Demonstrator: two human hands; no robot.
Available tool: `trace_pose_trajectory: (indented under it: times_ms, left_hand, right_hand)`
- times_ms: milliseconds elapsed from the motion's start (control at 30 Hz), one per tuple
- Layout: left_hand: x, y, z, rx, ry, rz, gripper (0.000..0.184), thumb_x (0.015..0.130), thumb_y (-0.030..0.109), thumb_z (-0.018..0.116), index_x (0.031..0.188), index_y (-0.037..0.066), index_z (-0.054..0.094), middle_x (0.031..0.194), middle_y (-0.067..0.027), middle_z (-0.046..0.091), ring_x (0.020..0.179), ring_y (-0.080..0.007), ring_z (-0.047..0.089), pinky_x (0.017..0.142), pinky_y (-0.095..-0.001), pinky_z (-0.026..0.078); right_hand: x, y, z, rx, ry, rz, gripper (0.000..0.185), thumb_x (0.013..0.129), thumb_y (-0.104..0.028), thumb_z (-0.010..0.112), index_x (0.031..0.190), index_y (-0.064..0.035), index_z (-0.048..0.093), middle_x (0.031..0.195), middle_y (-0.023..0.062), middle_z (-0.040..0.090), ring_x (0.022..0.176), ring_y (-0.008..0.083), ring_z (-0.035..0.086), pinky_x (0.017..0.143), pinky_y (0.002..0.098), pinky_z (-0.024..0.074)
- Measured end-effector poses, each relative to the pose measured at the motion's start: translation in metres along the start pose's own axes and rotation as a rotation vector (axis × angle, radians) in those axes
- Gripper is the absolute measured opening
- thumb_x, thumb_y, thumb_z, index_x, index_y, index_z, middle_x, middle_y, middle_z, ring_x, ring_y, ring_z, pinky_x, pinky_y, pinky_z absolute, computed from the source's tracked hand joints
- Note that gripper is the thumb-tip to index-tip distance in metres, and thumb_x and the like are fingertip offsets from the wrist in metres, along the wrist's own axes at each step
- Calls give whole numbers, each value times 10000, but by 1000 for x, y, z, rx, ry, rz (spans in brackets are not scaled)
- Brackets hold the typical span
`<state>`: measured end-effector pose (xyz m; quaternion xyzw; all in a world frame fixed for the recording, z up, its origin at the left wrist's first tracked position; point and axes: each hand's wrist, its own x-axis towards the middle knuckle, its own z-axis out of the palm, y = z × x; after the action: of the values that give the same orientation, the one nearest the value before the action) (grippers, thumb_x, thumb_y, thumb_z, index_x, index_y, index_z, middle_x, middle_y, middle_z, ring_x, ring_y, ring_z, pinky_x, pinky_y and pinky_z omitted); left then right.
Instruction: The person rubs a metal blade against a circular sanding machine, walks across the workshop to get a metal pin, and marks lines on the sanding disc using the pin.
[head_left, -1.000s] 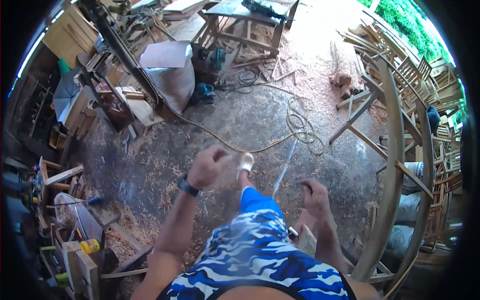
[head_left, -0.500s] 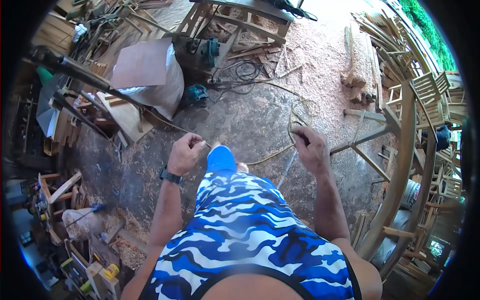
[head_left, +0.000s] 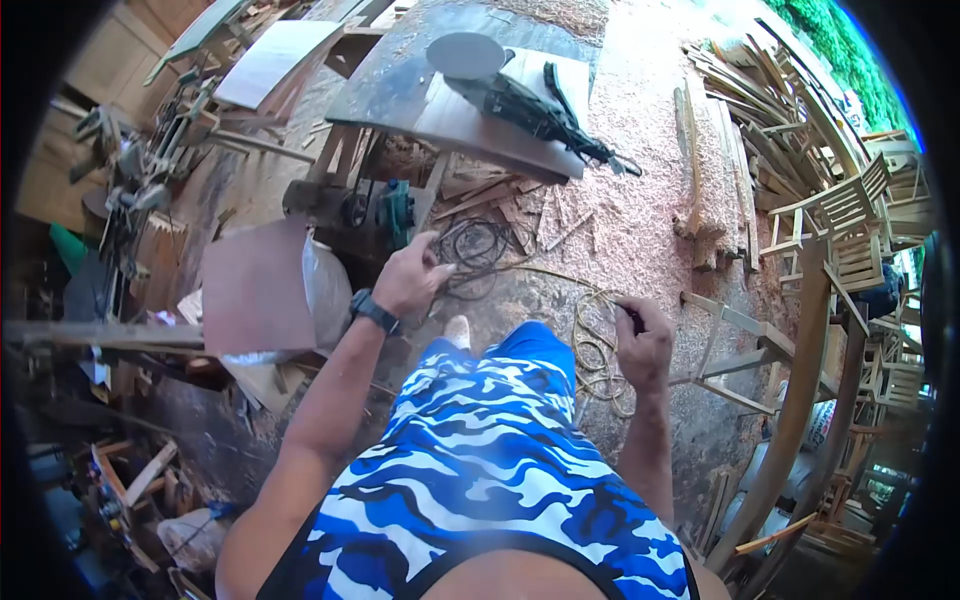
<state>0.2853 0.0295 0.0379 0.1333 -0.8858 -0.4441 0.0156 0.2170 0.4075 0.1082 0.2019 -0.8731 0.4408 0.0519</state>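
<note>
A thin yellowish cord [head_left: 548,271] runs across in front of me between my two hands, and its loose loops hang or lie below my right hand. My left hand [head_left: 408,280], with a dark watch on the wrist, is closed in a pinch at the cord's left end. On the other side, my right hand [head_left: 643,342] is closed, thumb against fingers, on the cord above the loops. Behind my left hand a tangle of dark cable [head_left: 478,243] lies on the floor.
Ahead stands a workbench [head_left: 385,105] with a dark power tool [head_left: 520,105] on it. A brown sheet [head_left: 258,285] covers a bag at left. Wooden chair parts [head_left: 850,215] and stacked boards [head_left: 745,170] line the right. Wood shavings [head_left: 645,150] spread over the floor.
My view has tilted up and shows more of the workbench. My left hand has moved forward and right, and my right hand sits lower in view. The cord's loops now appear below my right hand.
</note>
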Motion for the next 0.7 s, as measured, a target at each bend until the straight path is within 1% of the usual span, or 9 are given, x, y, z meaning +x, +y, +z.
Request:
trace_pose_trajectory:
  times_ms: [33,100,200,233,333,400,500,567,700]
  left_hand:
    - [31,5,-3,6,-6,4,612,921,261,805,1405,-13,550,935,-147,735,822,-233,719,797,-356,575]
    - [87,12,-6,-34,-11,66,781,878,326,830,1491,-16,488,1126,-216,718,1027,-342,708,918,-412,556]
    - [156,8,-1,-21,68,23,879,863,355,848,1541,-23,436,1228,-245,678,1113,-349,680,958,-405,542]
    - [177,7,0,-19,65,-7,990,844,392,866,1570,-58,365,1270,-254,660,1166,-344,662,1006,-405,528]
    - [220,13,3,-59,148,-60,1069,832,408,877,1577,-101,305,1292,-250,654,1195,-348,652,1050,-405,511]
    - [247,9,1,-67,132,-125,1130,811,422,893,1581,-119,268,1371,-273,608,1263,-373,617,1095,-412,488]
    - [288,-23,8,-80,237,-156,1149,795,426,904,1592,-98,263,1437,-304,552,1318,-391,581,1107,-431,479]
    - [309,-37,5,-10,294,-84,1180,799,437,900,1657,28,201,1507,-250,520,1253,-364,623,1054,-450,526]
    - [349,-66,-8,-11,367,24,1163,762,379,941,1636,38,253,1495,-222,541,1282,-333,607,1083,-447,510]
  right_hand:
    - [19,3,-2,-4,13,44,73,943,-23,704,998,9,739,807,75,701,665,128,610,611,297,486]
    - [57,13,-1,-19,32,64,81,960,-29,707,1020,13,742,813,47,701,693,97,595,635,272,485]
    - [114,40,13,-17,18,63,85,961,-33,708,1023,14,742,827,51,703,699,95,597,633,278,484]
    - [136,50,20,-14,20,3,79,952,-31,713,1013,10,740,831,63,703,678,119,603,621,288,483]
    - [205,63,39,-52,-19,-113,96,914,-10,717,1007,-10,740,830,101,699,643,182,626,588,329,481]
    - [248,57,46,-27,-75,-118,123,905,-4,715,1024,-16,743,829,108,699,637,200,635,582,338,484]
    - [312,45,64,41,-156,-165,123,897,-2,718,1015,-16,748,818,112,694,622,206,635,571,342,484]
    - [348,33,79,59,-210,-243,114,887,-6,722,997,-15,753,827,125,699,623,217,649,579,340,499]
    - [396,3,119,133,-248,-278,108,881,-20,717,982,-11,751,831,141,702,655,256,680,615,354,534]
